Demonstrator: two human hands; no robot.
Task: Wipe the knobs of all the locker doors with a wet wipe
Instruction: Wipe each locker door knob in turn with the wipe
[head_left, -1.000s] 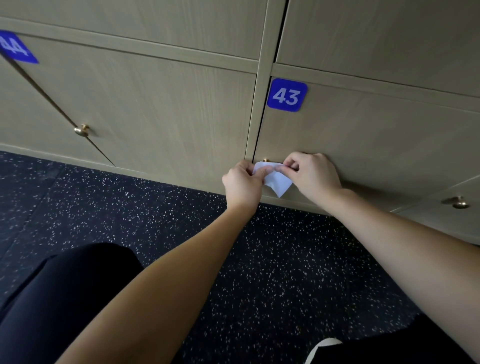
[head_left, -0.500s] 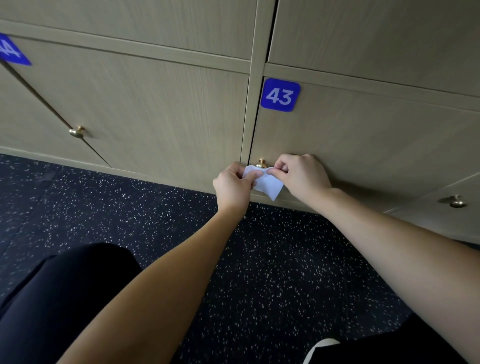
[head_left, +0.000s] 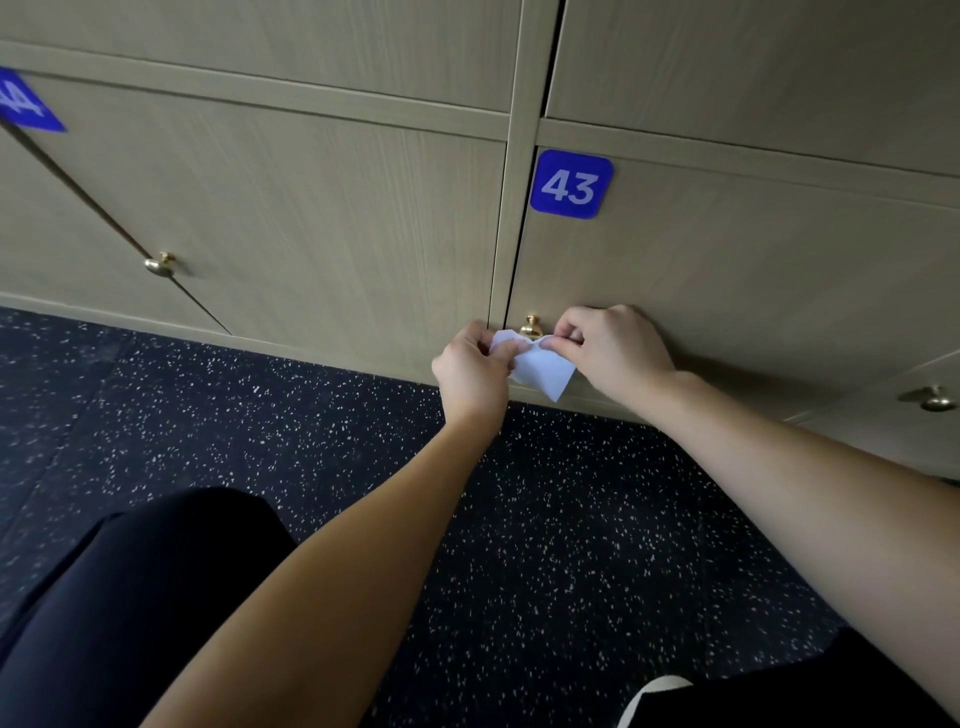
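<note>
A small white wet wipe (head_left: 543, 370) hangs between my two hands, just below the brass knob (head_left: 530, 327) of locker door 43 (head_left: 727, 270). My left hand (head_left: 471, 370) pinches the wipe's left edge. Its right edge is pinched by my right hand (head_left: 613, 349). The knob shows bare above the wipe. A second brass knob (head_left: 160, 264) sits on the door to the left, and a third brass knob (head_left: 933, 399) on the low door at the far right.
Blue number plate 43 (head_left: 570, 184) marks the door; plate 44 (head_left: 26, 106) is at the far left. Below the lockers lies dark speckled floor (head_left: 311, 415). My knees in dark clothing (head_left: 130, 613) are at the bottom, and a white shoe tip (head_left: 649, 696).
The wipe has dropped away from knob 43, which was covered a second ago and now shows bare. Both hands have stayed on the wipe.
</note>
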